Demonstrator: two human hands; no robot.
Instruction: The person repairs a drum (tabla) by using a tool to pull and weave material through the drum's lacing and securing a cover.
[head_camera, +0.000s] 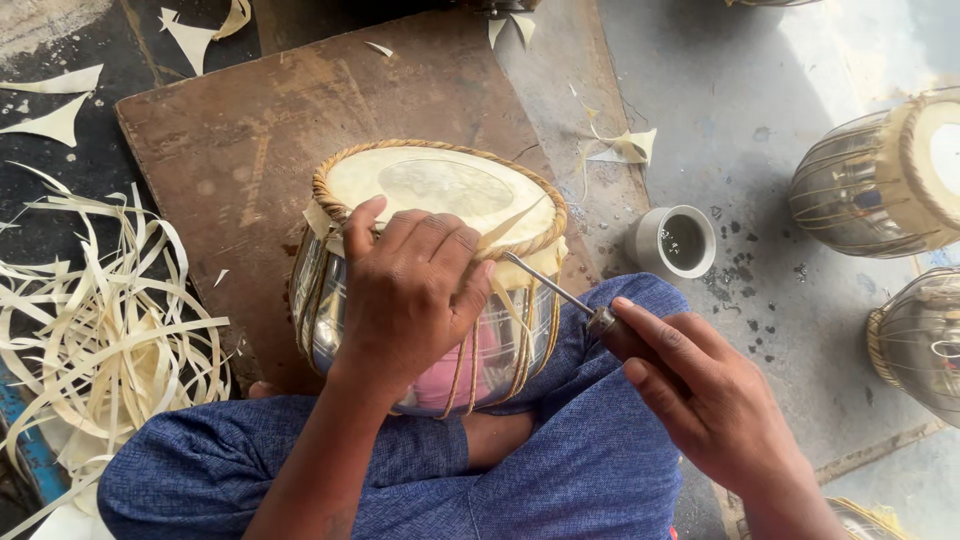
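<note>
Brown worn board under steel drum, left hand fingers clasping it, right hand fingers gripping awl.

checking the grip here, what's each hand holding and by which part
The right hand holds a thin metal tool by its handle end. The left hand grips the drum over its braided rim.

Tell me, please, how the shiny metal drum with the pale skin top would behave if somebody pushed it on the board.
The shiny metal drum has a rounded body, so it would probably roll or rock once the left hand lets go. The polished shell looks slippery. Its pale skin top seems taut but likely delicate near the thin metal tool in the right hand.
</note>
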